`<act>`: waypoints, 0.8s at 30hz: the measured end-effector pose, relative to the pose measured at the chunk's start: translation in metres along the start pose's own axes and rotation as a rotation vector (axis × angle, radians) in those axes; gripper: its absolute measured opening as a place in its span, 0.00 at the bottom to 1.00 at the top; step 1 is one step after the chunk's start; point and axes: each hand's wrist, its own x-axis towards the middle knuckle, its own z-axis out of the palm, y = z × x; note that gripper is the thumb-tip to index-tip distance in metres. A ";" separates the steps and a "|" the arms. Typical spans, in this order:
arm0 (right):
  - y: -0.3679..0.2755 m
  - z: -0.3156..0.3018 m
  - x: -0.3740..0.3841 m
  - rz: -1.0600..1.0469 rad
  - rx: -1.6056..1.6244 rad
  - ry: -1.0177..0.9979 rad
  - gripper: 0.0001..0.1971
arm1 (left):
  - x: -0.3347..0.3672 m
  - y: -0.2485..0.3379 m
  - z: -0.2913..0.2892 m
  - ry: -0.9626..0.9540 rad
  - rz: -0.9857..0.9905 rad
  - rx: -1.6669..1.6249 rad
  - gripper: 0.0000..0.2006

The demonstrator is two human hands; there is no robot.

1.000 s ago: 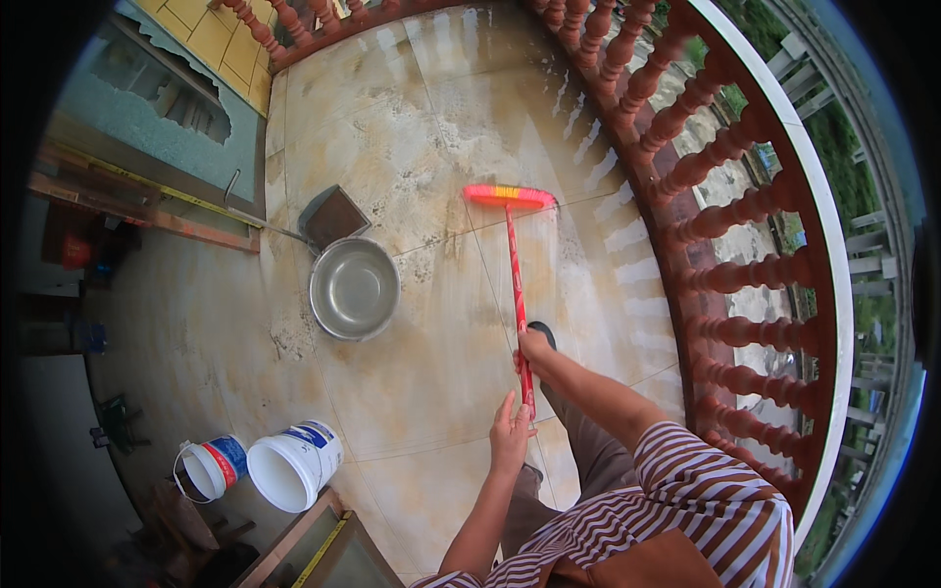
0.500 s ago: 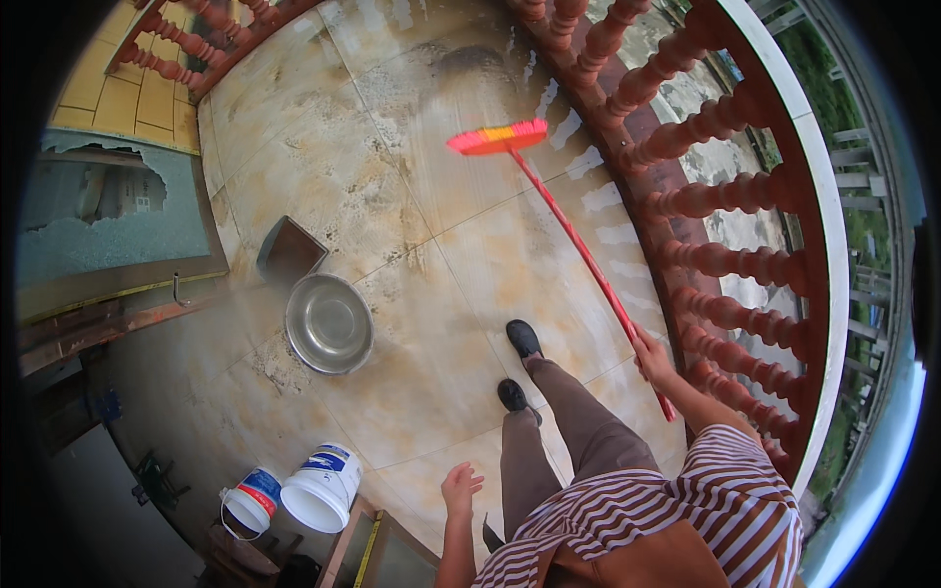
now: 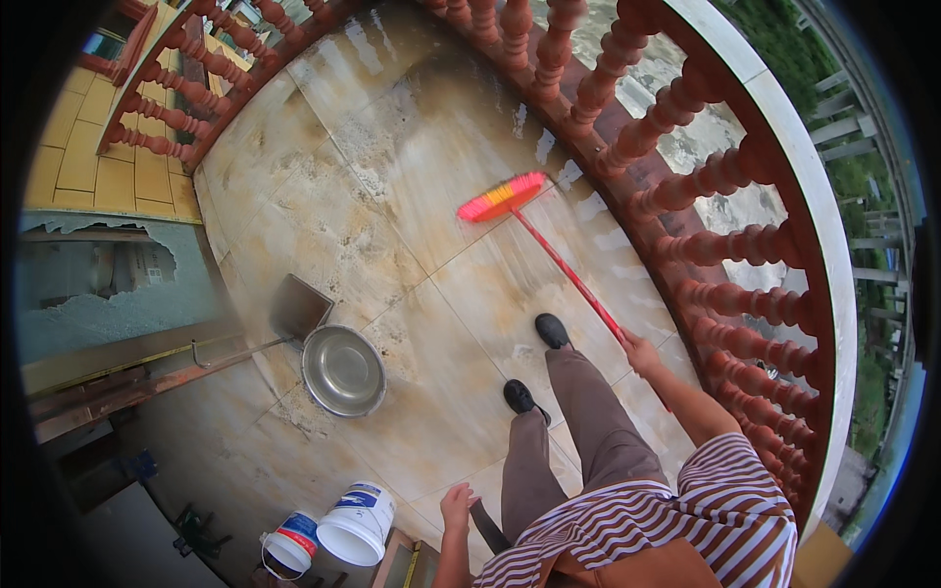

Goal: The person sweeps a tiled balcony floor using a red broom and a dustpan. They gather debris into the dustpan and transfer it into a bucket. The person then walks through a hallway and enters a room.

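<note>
A broom [image 3: 564, 263] with a red handle and pink, orange and yellow bristles slants across the tiled floor ahead of me. My right hand [image 3: 641, 355] is closed around the handle near its upper end. The bristle head [image 3: 502, 198] is on the stained tiles, left of the railing base. Low in the picture, my left hand [image 3: 457, 507] hangs empty beside my left leg, its fingers loosely bent and partly apart. A dark strip [image 3: 487, 526] shows just right of it; I cannot tell whether they touch.
A red baluster railing [image 3: 676, 191] curves along the right and far side. To the left are a round metal basin [image 3: 343, 370], a dustpan-like brown container [image 3: 299, 306] touching it, and a broken glass panel [image 3: 118, 274]. Two white buckets, one larger [image 3: 357, 524] and one smaller [image 3: 291, 545], stand lower left.
The broom head has come nearer to me along the floor, and my right hand stays on the handle. My left hand's fingers are less spread. The view has shifted slightly.
</note>
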 end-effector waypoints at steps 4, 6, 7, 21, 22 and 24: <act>-0.198 -0.039 0.163 -0.240 0.214 -0.001 0.20 | -0.010 0.021 0.008 0.109 -0.013 0.112 0.14; -0.238 -0.052 0.197 -0.310 0.265 -0.048 0.20 | -0.016 0.030 0.012 0.170 -0.022 0.118 0.14; -0.243 -0.056 0.187 -0.309 0.273 -0.056 0.20 | -0.021 0.029 0.014 0.202 -0.021 0.095 0.14; 0.170 -0.193 -0.043 -0.078 -0.163 0.148 0.18 | 0.006 0.084 0.173 -0.108 -0.039 -0.007 0.13; 0.168 -0.186 -0.025 -0.163 -0.121 0.169 0.18 | 0.004 0.079 0.173 -0.064 -0.018 0.079 0.12; 0.145 -0.170 0.030 -0.194 -0.065 0.157 0.18 | 0.001 0.071 0.171 -0.010 -0.035 0.171 0.12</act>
